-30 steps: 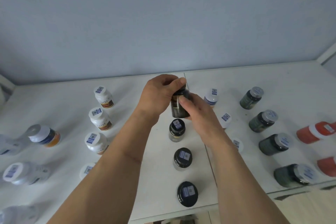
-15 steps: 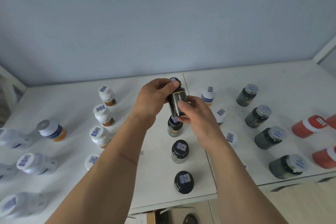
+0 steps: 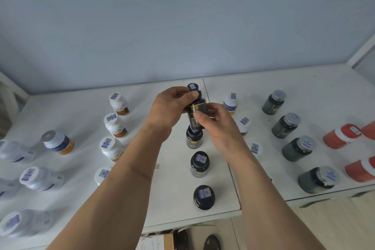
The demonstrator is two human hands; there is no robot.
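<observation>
**A:** What have you got hold of?

**B:** Your left hand (image 3: 170, 107) is curled round the top of the dark bottle (image 3: 201, 106), with the thumb across the neck just under its black cap (image 3: 192, 87). Your right hand (image 3: 219, 128) pinches the body, fingertips on the label. The bottle is in the air, tilted, above the far end of the middle row and clear of the table (image 3: 174, 178).

**A:** How do I work the cap well?

**B:** It looks like a twisting job to me. Hold the body firm with your right and turn only with your left. Bring the bottle upright first, so nothing spills if it opens.

**A:** What's around me?

**B:** On the left are white bottles (image 3: 113, 125), some lying on their sides. Straight under your hands stands a row of three dark jars (image 3: 199, 164), and the farthest seems almost to meet the held bottle's base. To the right are green jars (image 3: 286, 125) with silver lids, then red bottles (image 3: 341, 136). If you lower carelessly, you'd likely knock that farthest jar.
</observation>
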